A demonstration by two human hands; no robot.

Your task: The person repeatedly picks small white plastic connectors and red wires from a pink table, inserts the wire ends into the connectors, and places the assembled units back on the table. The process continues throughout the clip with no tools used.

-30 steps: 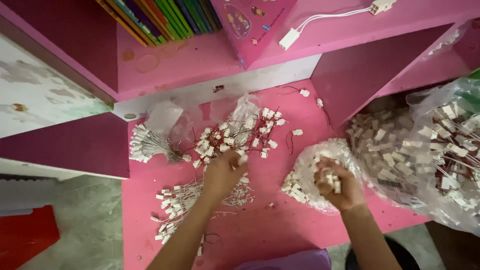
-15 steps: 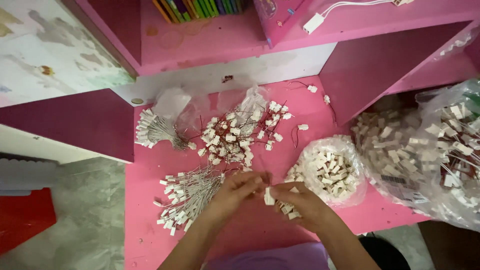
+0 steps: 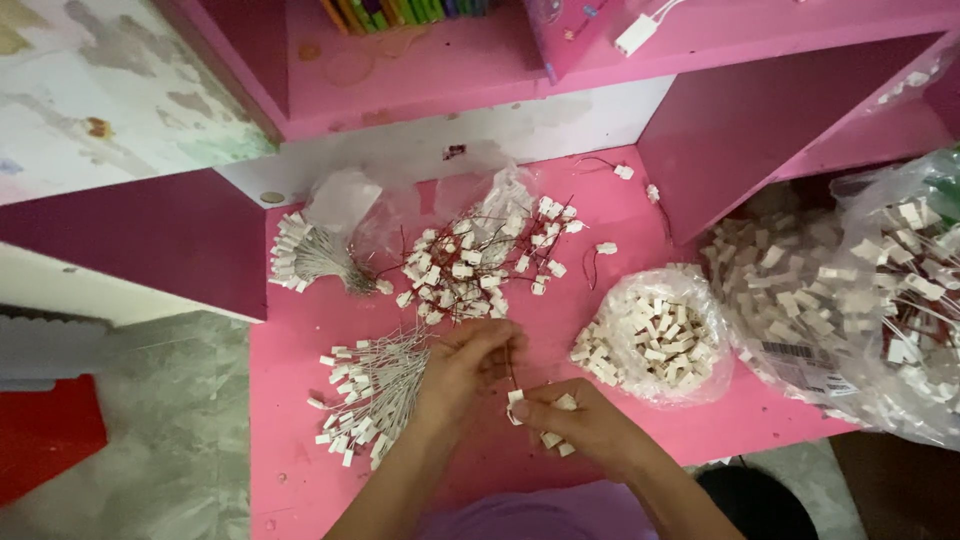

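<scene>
- A pink desk [image 3: 620,205] fills mid-frame, with pink shelves across the top, a grey mottled floor at lower left and a red object [image 3: 40,440] at the left edge.
- The left hand [image 3: 465,365], below centre, has its fingers curled around a thin wire.
- The right hand [image 3: 580,425], just right of it, pinches small white connectors [image 3: 515,398] between closed fingertips; the two hands nearly touch.
- Three wired-connector bundles lie on the desk: a tied one [image 3: 310,255] at upper left, a loose red-wired pile [image 3: 480,260] at centre, a fanned one [image 3: 365,390] beside the left hand.
- Two open plastic bags hold white connectors: a small one [image 3: 655,335] right of centre, a large one [image 3: 860,290] at the right edge.
</scene>
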